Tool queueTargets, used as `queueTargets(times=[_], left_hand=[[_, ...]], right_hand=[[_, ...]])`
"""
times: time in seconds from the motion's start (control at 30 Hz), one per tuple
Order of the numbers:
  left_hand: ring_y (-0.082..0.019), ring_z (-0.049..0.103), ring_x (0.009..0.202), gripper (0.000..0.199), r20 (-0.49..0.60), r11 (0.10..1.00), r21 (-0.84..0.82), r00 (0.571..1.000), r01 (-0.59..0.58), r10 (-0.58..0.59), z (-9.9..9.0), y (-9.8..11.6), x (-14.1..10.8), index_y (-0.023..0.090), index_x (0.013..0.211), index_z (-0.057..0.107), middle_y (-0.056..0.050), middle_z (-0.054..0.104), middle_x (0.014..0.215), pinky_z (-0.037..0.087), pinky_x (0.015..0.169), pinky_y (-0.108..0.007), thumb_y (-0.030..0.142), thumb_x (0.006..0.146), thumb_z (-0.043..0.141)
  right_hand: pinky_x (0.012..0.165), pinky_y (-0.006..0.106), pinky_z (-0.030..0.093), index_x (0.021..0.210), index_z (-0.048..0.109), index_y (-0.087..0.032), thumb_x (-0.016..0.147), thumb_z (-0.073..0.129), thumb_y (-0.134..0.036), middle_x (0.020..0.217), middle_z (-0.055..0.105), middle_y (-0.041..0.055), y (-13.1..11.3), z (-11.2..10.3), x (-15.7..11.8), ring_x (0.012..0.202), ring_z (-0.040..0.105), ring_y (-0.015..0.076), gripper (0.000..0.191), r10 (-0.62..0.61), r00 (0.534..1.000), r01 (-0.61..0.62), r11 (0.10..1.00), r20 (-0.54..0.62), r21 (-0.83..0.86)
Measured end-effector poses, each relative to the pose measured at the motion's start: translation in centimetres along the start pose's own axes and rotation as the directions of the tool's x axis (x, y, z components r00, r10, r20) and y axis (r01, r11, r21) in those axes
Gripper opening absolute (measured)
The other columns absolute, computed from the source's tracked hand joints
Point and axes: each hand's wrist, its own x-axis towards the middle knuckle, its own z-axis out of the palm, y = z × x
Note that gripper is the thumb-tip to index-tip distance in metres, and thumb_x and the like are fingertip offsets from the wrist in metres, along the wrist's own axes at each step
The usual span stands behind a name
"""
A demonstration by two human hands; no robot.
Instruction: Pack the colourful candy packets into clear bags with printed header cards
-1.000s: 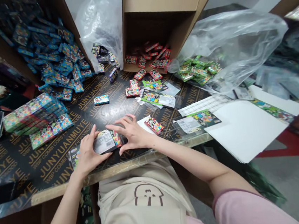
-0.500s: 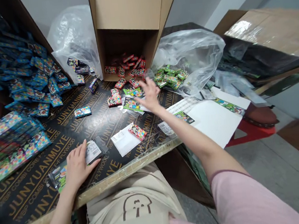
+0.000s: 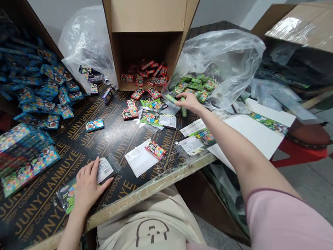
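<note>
Tabletop (image 3: 116,134), left hand (image 3: 87,186) spread over packet (image 3: 104,169), long axis slanting away rightward, right hand (image 3: 190,101), grip unclear

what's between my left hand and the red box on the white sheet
In the head view: the labelled packet under the left hand, some black tabletop, then part of the white sheet.

Pale wall (image 3: 225,1), grey floor (image 3: 319,185); light glare (image 3: 115,124) on black tabletop (image 3: 77,143).
</note>
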Motion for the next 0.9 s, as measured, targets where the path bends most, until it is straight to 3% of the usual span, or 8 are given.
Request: queueTargets(times=[0.13,0.27,0.4,0.5,0.63,0.67,0.8,0.9], left_hand=[[-0.034,0.049,0.113,0.083,0.002,1.0,0.007,1.0,0.002,-0.002,0.0,0.0,0.0,0.012,0.144,0.036,-0.018,0.056,0.123,0.038,0.097,-0.047,0.064,0.082,0.05],[-0.034,0.05,0.115,0.08,0.022,0.998,-0.057,0.999,0.024,-0.023,-0.2,0.2,0.2,0.014,0.141,0.041,-0.018,0.056,0.124,0.037,0.1,-0.049,0.062,0.079,0.056],[-0.035,0.048,0.122,0.076,-0.029,0.95,-0.284,0.989,0.133,-0.147,-2.7,2.1,0.8,0.02,0.133,0.052,-0.016,0.055,0.129,0.025,0.109,-0.058,0.059,0.07,0.068],[-0.028,0.055,0.115,0.064,0.024,0.685,-0.692,0.955,0.229,-0.295,-5.5,4.7,1.4,0.021,0.127,0.058,-0.012,0.06,0.125,0.04,0.102,-0.045,0.055,0.073,0.067],[-0.018,0.064,0.074,0.044,0.436,0.094,-0.879,0.866,0.468,-0.244,-7.3,7.1,1.9,0.014,0.09,0.074,-0.007,0.071,0.084,0.05,0.068,-0.029,0.052,0.069,0.071],[-0.014,0.062,0.064,0.038,0.487,0.02,-0.863,0.843,0.505,-0.228,-7.3,7.3,1.8,0.013,0.078,0.074,-0.005,0.069,0.073,0.048,0.061,-0.025,0.048,0.064,0.077],[-0.009,0.055,0.049,0.032,0.505,-0.194,-0.863,0.769,0.467,-0.392,-6.6,7.6,1.0,0.013,0.062,0.069,0.0,0.064,0.058,0.047,0.051,-0.023,0.04,0.053,0.084],[-0.013,0.062,0.055,0.035,0.509,-0.28,-0.861,0.737,0.425,-0.445,-6.1,7.6,0.6,0.014,0.067,0.07,-0.002,0.068,0.066,0.054,0.056,-0.027,0.042,0.054,0.084]], right_hand=[[0.067,0.03,0.048,0.089,0.067,-0.016,0.056,0.073,-0.031,0.07,0.063,-0.0005,-2.6,0.7,-5.0,0.063,0.056,0.0143,0.037,-0.046,0.989,-0.033,0.861,0.143,0.508],[0.063,0.031,0.05,0.069,0.062,-0.019,0.057,0.075,-0.039,0.067,0.061,-0.0007,-6.7,1.3,-8.6,0.062,0.056,0.014,0.027,-0.121,0.953,-0.142,0.627,0.276,0.766],[0.066,0.03,0.051,0.092,0.066,-0.019,0.071,0.072,-0.045,0.085,0.065,0.0028,-11.4,2.7,-12.3,0.074,0.059,0.0151,0.034,-0.355,0.803,-0.177,0.626,0.479,0.759],[0.062,0.024,0.046,0.118,0.058,-0.021,0.085,0.061,-0.045,0.085,0.06,0.0004,-14.6,4.2,-15.4,0.069,0.054,0.0112,0.042,-0.538,0.613,-0.012,0.725,0.578,0.688],[0.06,0.025,0.043,0.131,0.048,-0.021,0.094,0.05,-0.042,0.069,0.049,-0.0043,-17.6,6.6,-18.8,0.058,0.043,0.0105,0.043,-0.681,0.358,0.26,0.73,0.639,0.633],[0.063,0.027,0.044,0.132,0.047,-0.022,0.094,0.048,-0.042,0.072,0.051,-0.0032,-18.1,7.2,-19.4,0.06,0.046,0.0118,0.043,-0.702,0.361,0.325,0.712,0.614,0.623],[0.093,0.044,0.043,0.14,0.037,-0.028,0.083,0.062,-0.052,0.119,0.057,0.0099,-18.9,9.2,-21.2,0.107,0.055,0.026,0.068,-0.765,0.557,0.554,0.632,0.322,0.542],[0.105,0.053,0.033,0.144,0.032,-0.029,0.068,0.075,-0.052,0.142,0.044,0.0133,-19.0,10.2,-22.6,0.13,0.04,0.0344,0.091,-0.81,0.534,0.668,0.579,0.241,0.468]])
